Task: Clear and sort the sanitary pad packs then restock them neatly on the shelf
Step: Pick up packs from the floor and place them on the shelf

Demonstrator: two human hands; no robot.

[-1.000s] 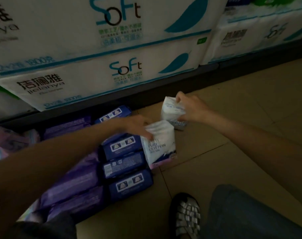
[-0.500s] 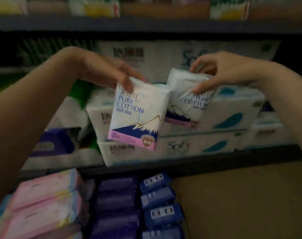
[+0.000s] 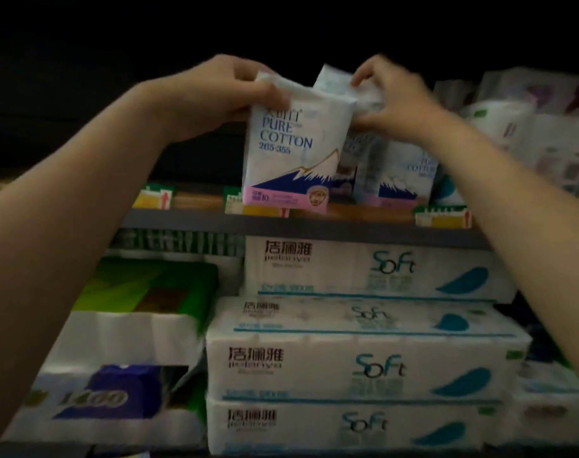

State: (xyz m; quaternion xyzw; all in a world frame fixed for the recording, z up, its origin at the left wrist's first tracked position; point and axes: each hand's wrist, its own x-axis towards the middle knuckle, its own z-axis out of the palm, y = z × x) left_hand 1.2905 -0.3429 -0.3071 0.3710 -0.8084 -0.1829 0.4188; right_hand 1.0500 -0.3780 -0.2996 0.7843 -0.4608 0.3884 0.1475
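Hands both up at the upper shelf (image 3: 314,221), each holding a white pad pack. Left hand (image 3: 215,90) grips the top edge of the front pack (image 3: 294,150) (reads "PURE COTTON 265-355", blue mountain graphic, pink strip at the bottom); fingers curled over the top, pack hanging upright, its bottom edge level with the shelf lip. Right hand (image 3: 393,97) pinches the crumpled top of a second pack (image 3: 337,85), which sits mostly hidden behind the first one, so can't tell its lower end or whether it touches the shelf. Matching shelved packs (image 3: 400,173) stand just right of the held ones, under the right wrist. Price tags (image 3: 443,218) clipped along the shelf edge. Below: stacked "Soft" tissue bundles (image 3: 364,358), with a green pack (image 3: 149,285) and a blue-label roll pack (image 3: 116,395) to the left. Frame dim and motion-blurred; top part black.
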